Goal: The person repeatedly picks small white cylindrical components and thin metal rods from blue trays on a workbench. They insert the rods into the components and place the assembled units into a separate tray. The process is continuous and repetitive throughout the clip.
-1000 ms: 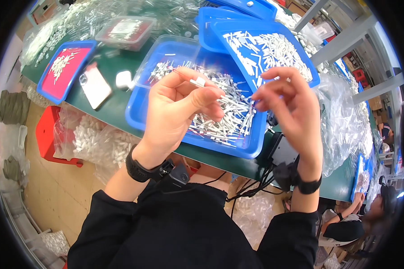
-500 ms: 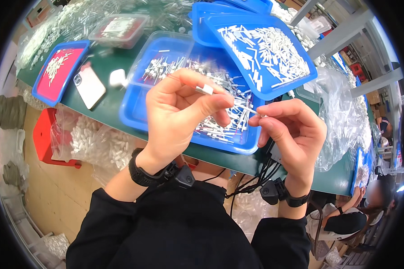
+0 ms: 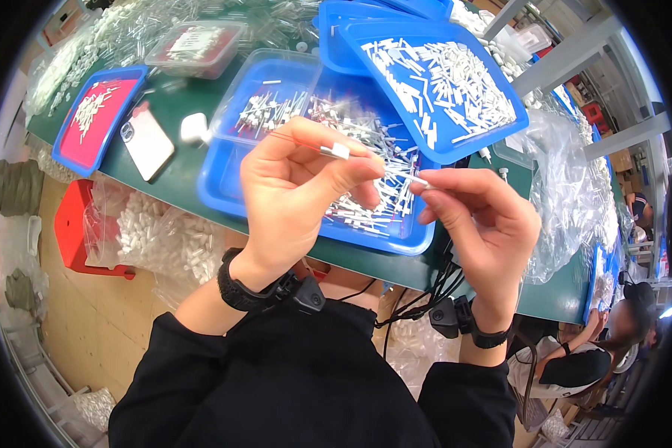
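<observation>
My left hand is raised over the near blue tray and pinches a small white cap between thumb and fingers. My right hand sits just to its right, its fingertips holding a thin white stick-like piece that points toward the left hand. The two hands nearly touch. Under them the near blue tray holds a heap of thin white and red-tipped pieces. A second blue tray rests tilted across its far right corner, filled with short white tubes.
On the green table lie a white phone, a small white case, a red-lined blue tray and a clear box. Clear plastic bags pile at the right. A red stool and bags of white parts stand below. Another person sits lower right.
Both hands have come down and toward me, closer together. The left hand's cap and the right hand's stick are now almost tip to tip.
</observation>
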The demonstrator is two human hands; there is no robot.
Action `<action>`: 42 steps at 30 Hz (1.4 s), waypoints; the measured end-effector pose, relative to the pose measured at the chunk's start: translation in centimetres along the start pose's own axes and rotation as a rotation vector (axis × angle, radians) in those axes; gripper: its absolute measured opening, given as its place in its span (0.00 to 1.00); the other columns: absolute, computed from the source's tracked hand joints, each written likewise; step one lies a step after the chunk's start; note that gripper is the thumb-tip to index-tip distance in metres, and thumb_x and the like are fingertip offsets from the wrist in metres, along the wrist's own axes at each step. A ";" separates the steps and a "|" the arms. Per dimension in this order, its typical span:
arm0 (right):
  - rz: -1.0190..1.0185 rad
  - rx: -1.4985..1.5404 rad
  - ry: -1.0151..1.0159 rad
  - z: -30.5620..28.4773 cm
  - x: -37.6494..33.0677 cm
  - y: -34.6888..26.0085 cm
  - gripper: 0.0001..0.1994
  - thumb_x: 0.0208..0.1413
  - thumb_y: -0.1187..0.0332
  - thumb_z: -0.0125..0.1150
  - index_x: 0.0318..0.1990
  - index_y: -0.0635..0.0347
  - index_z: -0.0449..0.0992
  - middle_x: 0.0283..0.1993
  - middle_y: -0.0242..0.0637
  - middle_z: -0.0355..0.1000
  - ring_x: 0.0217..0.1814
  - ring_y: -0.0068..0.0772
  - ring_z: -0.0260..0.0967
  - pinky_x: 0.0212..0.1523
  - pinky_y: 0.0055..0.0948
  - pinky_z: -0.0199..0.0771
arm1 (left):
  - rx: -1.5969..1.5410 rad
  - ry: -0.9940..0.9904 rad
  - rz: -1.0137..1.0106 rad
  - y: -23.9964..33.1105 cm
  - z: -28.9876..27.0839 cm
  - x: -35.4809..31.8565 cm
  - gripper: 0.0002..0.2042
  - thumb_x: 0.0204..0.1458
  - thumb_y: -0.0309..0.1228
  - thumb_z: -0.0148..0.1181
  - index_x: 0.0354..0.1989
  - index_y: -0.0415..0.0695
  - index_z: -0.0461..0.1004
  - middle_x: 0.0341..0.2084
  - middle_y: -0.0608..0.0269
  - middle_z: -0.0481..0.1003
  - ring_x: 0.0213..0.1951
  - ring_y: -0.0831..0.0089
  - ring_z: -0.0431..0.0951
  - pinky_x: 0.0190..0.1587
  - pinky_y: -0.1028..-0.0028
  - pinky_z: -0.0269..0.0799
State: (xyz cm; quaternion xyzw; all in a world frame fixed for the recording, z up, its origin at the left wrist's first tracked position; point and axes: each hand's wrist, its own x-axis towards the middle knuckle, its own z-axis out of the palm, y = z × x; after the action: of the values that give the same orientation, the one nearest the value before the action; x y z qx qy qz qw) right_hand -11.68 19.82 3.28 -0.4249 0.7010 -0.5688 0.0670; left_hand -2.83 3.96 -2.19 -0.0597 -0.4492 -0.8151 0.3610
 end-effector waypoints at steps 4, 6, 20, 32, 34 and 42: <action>0.000 -0.040 -0.039 0.1 0.2 -0.2 0.07 0.52 0.84 0.58 0.39 0.72 0.76 0.33 0.43 0.77 0.29 0.24 0.74 0.30 0.19 0.74 | 0.011 -0.002 0.012 -0.2 0.0 0.0 0.06 0.51 0.16 0.60 0.34 0.37 0.70 0.28 0.51 0.78 0.26 0.70 0.80 0.28 0.74 0.77; 0.037 -0.019 -0.043 0.2 0.1 -0.2 0.07 0.52 0.84 0.58 0.39 0.72 0.76 0.33 0.43 0.77 0.28 0.23 0.74 0.29 0.19 0.74 | 0.033 -0.008 0.017 -0.2 -0.1 -0.1 0.06 0.51 0.16 0.60 0.34 0.36 0.71 0.28 0.51 0.78 0.26 0.69 0.80 0.28 0.74 0.78; -0.050 -0.229 -0.025 0.5 -0.3 1.0 0.05 0.52 0.79 0.61 0.36 0.65 0.77 0.31 0.38 0.77 0.26 0.25 0.76 0.30 0.21 0.73 | 0.350 -0.190 -0.071 -0.2 -0.2 -0.5 0.10 0.48 0.12 0.59 0.39 0.30 0.73 0.36 0.49 0.77 0.38 0.66 0.80 0.42 0.72 0.79; -0.327 -0.383 0.005 1.7 -0.3 1.2 0.07 0.46 0.82 0.62 0.34 0.63 0.75 0.30 0.37 0.75 0.29 0.37 0.73 0.29 0.28 0.71 | 0.996 -0.329 0.328 1.5 -0.9 0.3 0.08 0.43 0.19 0.65 0.34 0.37 0.80 0.24 0.60 0.80 0.26 0.73 0.79 0.28 0.78 0.72; -0.390 -0.394 -0.011 1.9 -0.1 1.4 0.08 0.45 0.82 0.63 0.33 0.63 0.75 0.29 0.36 0.75 0.28 0.35 0.73 0.27 0.28 0.71 | 1.022 -0.328 0.366 1.5 -1.1 0.2 0.08 0.42 0.19 0.66 0.33 0.37 0.80 0.23 0.61 0.80 0.24 0.72 0.79 0.26 0.78 0.72; -0.459 -0.392 -0.083 2.1 0.2 1.6 0.10 0.42 0.81 0.66 0.34 0.63 0.76 0.28 0.34 0.75 0.25 0.31 0.72 0.24 0.26 0.69 | 1.038 -0.384 0.399 1.9 -1.5 0.3 0.08 0.39 0.20 0.68 0.31 0.38 0.80 0.23 0.61 0.79 0.23 0.70 0.78 0.24 0.77 0.71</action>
State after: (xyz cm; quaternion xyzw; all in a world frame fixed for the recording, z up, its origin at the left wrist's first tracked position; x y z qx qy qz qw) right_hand -11.44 18.12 1.32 -0.6000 0.6798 -0.4051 -0.1178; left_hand -1.49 1.98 -1.63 -0.1049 -0.8269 -0.3794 0.4015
